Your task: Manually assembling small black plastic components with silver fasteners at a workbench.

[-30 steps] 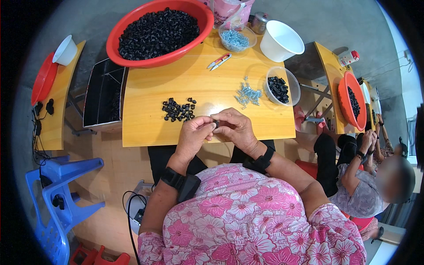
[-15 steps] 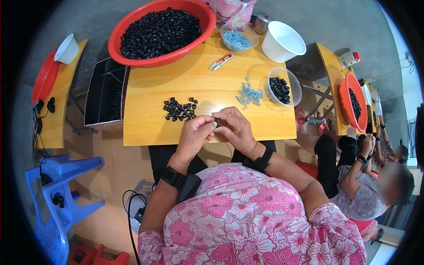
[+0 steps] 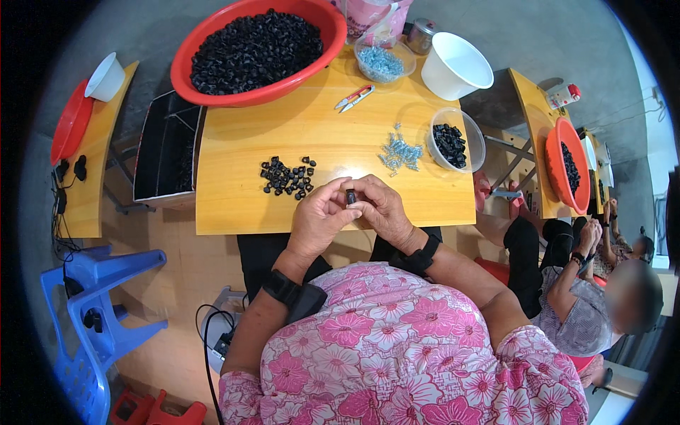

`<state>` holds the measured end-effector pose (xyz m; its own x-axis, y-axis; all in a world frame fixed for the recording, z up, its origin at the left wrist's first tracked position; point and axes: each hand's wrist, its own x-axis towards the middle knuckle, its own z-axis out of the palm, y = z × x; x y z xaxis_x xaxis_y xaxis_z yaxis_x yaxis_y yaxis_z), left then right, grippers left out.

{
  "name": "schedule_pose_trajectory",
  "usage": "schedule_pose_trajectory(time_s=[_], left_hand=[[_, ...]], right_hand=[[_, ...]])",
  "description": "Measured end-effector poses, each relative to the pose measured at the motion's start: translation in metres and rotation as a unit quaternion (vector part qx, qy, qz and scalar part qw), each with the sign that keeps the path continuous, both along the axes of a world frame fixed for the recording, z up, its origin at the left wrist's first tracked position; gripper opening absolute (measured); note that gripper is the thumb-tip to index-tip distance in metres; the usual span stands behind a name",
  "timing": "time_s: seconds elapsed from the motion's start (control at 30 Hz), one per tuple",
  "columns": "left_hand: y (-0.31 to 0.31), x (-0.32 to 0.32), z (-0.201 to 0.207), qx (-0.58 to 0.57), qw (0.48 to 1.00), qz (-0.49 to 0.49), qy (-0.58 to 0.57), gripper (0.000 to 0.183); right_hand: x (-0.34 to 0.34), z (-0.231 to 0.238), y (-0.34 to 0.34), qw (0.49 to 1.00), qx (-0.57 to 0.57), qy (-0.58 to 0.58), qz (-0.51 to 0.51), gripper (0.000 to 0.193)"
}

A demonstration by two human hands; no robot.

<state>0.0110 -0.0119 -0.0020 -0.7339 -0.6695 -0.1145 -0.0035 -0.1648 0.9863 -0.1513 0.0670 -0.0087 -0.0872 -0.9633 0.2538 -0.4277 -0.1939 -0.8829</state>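
Between my fingertips, over the near edge of the yellow wooden table [image 3: 340, 134], is a small black plastic piece [image 3: 350, 197]. My left hand [image 3: 320, 214] pinches it from the left, and my right hand [image 3: 382, 212] closes on it from the right. Just beyond my left hand lies a loose group of small black parts [image 3: 285, 176]. A small pile of clear bluish pieces [image 3: 400, 153] rests beyond my right hand. To the right of that pile stands a clear round tub [image 3: 467, 134] holding more black parts.
A large red basin [image 3: 188, 85] heaped with black parts stands at the far left, near scissor-like thread snips [image 3: 354, 99]. A bowl of bluish pieces [image 3: 382, 64] and a white bucket [image 3: 457, 67] are at the back. A blue chair [image 3: 106, 304] is left; a co-worker [image 3: 581, 304] sits right.
My fingers have shifted around the black plastic piece, which now shows more upright between them. My left hand's fingers have tilted up slightly.
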Motion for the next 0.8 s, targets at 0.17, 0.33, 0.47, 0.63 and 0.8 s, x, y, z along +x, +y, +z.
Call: schedule_pose_trajectory(time_s=[0.17, 0.33, 0.47, 0.63, 0.8], left_hand=[[0.001, 0.000, -0.002, 0.009, 1.000, 0.017, 0.008, 0.050], [0.002, 0.000, -0.008, 0.002, 1.000, 0.028, 0.008, 0.050], [0.001, 0.000, -0.012, -0.003, 1.000, 0.029, 0.004, 0.051], [0.001, 0.000, -0.006, 0.004, 1.000, 0.019, 0.014, 0.050], [0.003, -0.001, -0.003, 0.012, 1.000, 0.014, 0.017, 0.045]], right_hand=[[0.004, 0.003, -0.001, 1.000, -0.004, -0.004, -0.005, 0.033], [0.003, 0.004, -0.003, 1.000, -0.021, -0.008, -0.016, 0.035], [0.002, 0.006, -0.002, 1.000, -0.014, -0.014, -0.004, 0.034], [0.001, 0.007, 0.000, 0.999, -0.001, -0.050, -0.009, 0.035], [0.004, 0.012, 0.000, 0.998, 0.006, -0.067, -0.020, 0.033]])
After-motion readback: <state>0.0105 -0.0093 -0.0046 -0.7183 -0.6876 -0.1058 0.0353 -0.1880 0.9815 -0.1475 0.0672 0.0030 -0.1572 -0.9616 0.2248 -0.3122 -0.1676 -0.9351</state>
